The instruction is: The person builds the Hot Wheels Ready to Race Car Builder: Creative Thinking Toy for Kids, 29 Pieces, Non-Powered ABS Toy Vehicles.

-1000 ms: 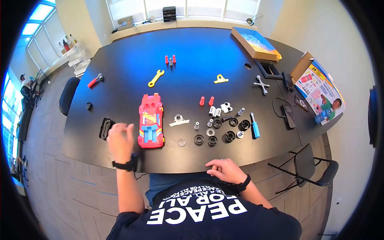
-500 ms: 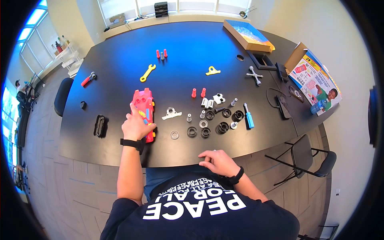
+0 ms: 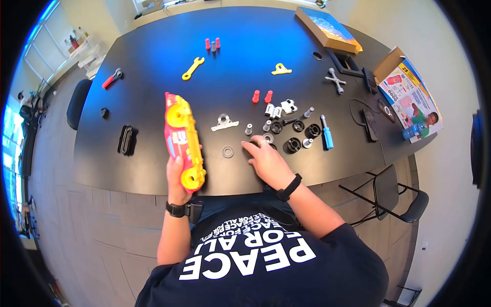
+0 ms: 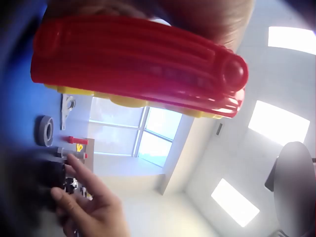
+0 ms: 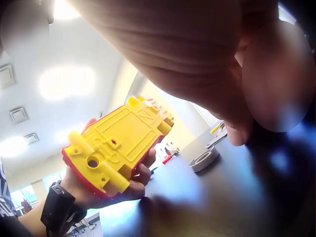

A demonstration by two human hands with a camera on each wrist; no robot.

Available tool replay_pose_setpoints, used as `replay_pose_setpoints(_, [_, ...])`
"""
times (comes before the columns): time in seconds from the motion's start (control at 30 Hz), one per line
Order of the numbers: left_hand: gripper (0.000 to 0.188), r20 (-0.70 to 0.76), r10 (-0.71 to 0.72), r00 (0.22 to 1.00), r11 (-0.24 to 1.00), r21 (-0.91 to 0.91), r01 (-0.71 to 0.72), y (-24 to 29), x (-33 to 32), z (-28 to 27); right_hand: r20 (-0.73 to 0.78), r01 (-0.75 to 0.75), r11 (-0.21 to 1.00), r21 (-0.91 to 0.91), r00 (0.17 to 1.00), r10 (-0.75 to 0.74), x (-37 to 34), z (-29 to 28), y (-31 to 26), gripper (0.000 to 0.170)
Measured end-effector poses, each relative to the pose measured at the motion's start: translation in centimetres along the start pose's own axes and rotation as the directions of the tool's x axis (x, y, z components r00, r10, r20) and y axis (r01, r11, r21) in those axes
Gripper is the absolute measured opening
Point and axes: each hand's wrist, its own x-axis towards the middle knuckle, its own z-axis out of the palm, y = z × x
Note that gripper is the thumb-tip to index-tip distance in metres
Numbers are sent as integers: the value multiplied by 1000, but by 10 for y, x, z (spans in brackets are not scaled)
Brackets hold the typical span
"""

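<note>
My left hand (image 3: 177, 183) grips a red toy car (image 3: 176, 134) by its rear end, raised off the table and turned onto its side. Its yellow underside (image 5: 129, 138) faces my right hand in the right wrist view. Over the cluster of parts reaches my right hand (image 3: 272, 165), fingers spread and loosely bent, fingertips right at a grey ring (image 3: 268, 137) and the black wheels (image 3: 292, 145). The palm partly hides some wheels. Between the hands lie another grey ring (image 3: 227, 152) and a clear bracket (image 3: 224, 122).
Around the parts lie a blue screwdriver (image 3: 327, 134), red pegs (image 3: 256, 96), white engine-like pieces (image 3: 289, 106), a yellow wrench (image 3: 193, 68) and a grey cross wrench (image 3: 335, 81). A black part (image 3: 126, 140) sits at left. A printed box (image 3: 409, 102) stands at right.
My left hand came from beside the car, took hold of it, lifted it and tipped it on its side. My right hand moved from the table edge forward to the wheels.
</note>
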Motion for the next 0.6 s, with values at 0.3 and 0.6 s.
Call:
replay_pose_setpoints(0.3, [81,13,89,996,995,46,-89,-26,3,11,31,-11,983,186,999,5,5,-15,-19,43])
replay_pose_setpoints(0.6, [81,-38,187,982,966,190,-176,-58,12,25,-188,386,647,658,916,-355,-8,-5,-54,52])
